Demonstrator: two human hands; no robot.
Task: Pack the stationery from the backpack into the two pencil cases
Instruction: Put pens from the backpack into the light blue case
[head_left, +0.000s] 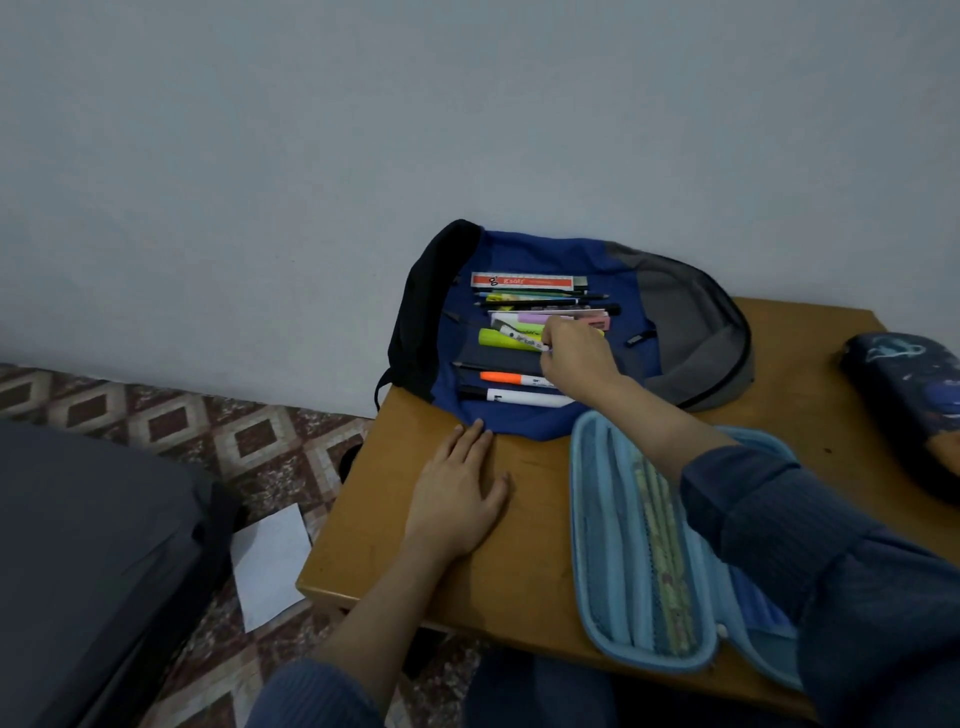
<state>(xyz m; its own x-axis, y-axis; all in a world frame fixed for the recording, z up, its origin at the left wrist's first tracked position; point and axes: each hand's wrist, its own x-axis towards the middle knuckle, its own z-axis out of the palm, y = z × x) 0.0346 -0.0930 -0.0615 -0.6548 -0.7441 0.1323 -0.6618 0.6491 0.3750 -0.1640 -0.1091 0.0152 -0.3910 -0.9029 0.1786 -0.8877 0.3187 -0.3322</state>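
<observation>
Your right hand on stationery atop backpack, fingers curled, pinching end of marker. Your left hand flat on table, fingers straight, tips touching backpack's near edge. Blue case lies open just right of left hand, under your right forearm. Dark case at table's right edge, well apart from both hands.

Ruler reads approx "g'soft"; marker print illegible.
</observation>
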